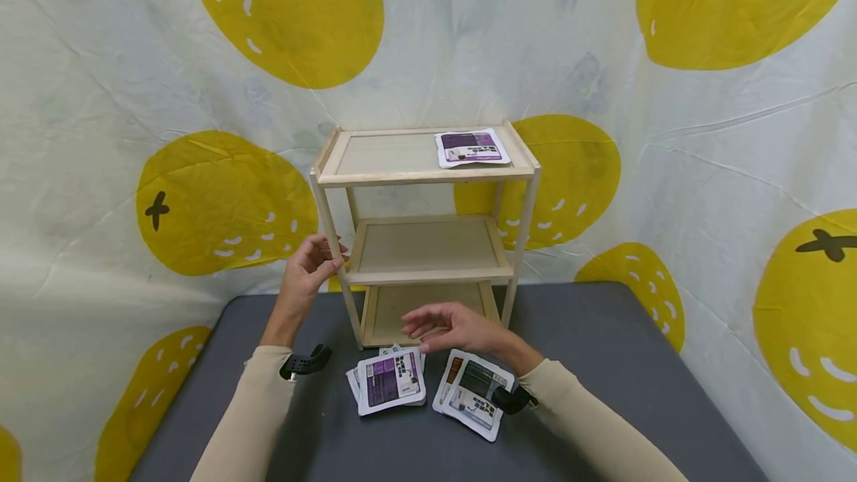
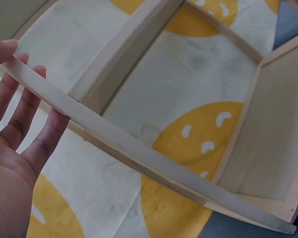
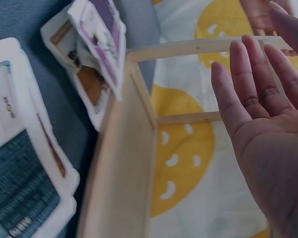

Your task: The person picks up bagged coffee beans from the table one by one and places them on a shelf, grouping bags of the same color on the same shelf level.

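Two packet piles (image 1: 392,380), lower centre | purple packet (image 1: 474,148) up on the wooden rack (image 1: 430,245), upper centre | left hand (image 1: 303,274) pinches its left post (image 1: 325,218), centre-left | right hand (image 1: 457,327) hovers, fingers loose, nothing held!

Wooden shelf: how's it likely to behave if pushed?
The wooden shelf is probably light for its size, given slim posts and open sides. It may tip if shoved up high, standing tall on those posts, though the left hand gripping one could steady it. The packet on top might slide, as nothing visible holds it.
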